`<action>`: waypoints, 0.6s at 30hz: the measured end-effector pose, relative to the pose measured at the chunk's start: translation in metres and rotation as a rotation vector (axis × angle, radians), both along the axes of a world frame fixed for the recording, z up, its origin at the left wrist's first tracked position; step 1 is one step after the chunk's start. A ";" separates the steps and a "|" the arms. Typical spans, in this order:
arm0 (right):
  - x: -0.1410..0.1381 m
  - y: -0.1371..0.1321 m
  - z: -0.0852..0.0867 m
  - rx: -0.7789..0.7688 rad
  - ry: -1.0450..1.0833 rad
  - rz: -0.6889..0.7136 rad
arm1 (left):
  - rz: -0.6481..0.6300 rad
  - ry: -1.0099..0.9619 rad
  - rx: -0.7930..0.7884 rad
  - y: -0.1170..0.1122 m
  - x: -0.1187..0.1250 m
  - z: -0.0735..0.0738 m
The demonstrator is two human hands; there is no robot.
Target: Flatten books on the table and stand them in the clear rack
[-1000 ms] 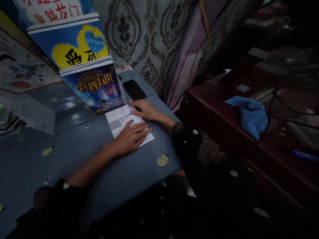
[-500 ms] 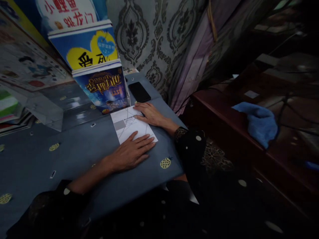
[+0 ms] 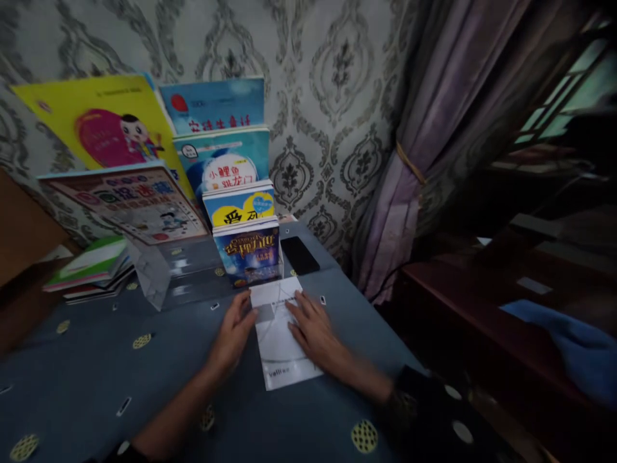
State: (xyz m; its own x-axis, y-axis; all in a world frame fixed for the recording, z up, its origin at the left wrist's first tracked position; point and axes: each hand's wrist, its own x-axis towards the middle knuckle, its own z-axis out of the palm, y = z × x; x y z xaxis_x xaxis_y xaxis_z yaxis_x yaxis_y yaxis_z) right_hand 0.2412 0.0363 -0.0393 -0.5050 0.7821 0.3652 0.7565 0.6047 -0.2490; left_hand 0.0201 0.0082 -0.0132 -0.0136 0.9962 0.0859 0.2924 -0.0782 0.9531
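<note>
A white paper booklet (image 3: 277, 350) with a grey block and small dark print lies flat on the table, just in front of the book display. My left hand (image 3: 234, 331) rests at its left edge, thumb apart from the fingers, which lie along that side. Spread over the booklet's right part is my right hand (image 3: 315, 331), fingers stretched out on the paper. Neither hand has lifted anything off the table.
Books stand in a clear tiered rack, with a dark blue book (image 3: 248, 257) in front. A black phone (image 3: 300, 255) lies right of it. Further left are an upright picture book (image 3: 130, 202) and stacked books (image 3: 89, 267). A blue cloth (image 3: 563, 341) lies on the reddish furniture at right.
The camera view has tilted up, showing more books and wall. My left hand has gone from lying across the booklet's near part to its left edge. My right hand stays on the right part.
</note>
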 end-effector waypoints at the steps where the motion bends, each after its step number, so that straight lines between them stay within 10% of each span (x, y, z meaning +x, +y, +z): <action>1: 0.000 -0.002 -0.001 0.007 0.008 0.003 | 0.074 -0.139 -0.067 0.006 -0.001 0.003; 5: 0.001 -0.006 -0.004 0.030 0.054 0.029 | 0.258 -0.517 -0.323 0.013 -0.001 0.014; 10: 0.008 -0.004 -0.008 -0.003 0.180 0.034 | -0.114 -0.596 -0.517 -0.001 0.014 0.019; 18: 0.011 0.000 0.013 -0.461 0.671 -0.088 | -0.270 -0.531 -0.355 -0.030 -0.012 0.040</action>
State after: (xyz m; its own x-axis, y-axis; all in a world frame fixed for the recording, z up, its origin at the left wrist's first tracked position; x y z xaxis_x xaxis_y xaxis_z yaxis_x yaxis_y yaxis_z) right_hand 0.2519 0.0361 -0.0263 -0.2232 0.9541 0.1999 0.3981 0.2764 -0.8747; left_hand 0.0084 -0.0215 0.0271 0.2889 0.9372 -0.1953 -0.2069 0.2603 0.9431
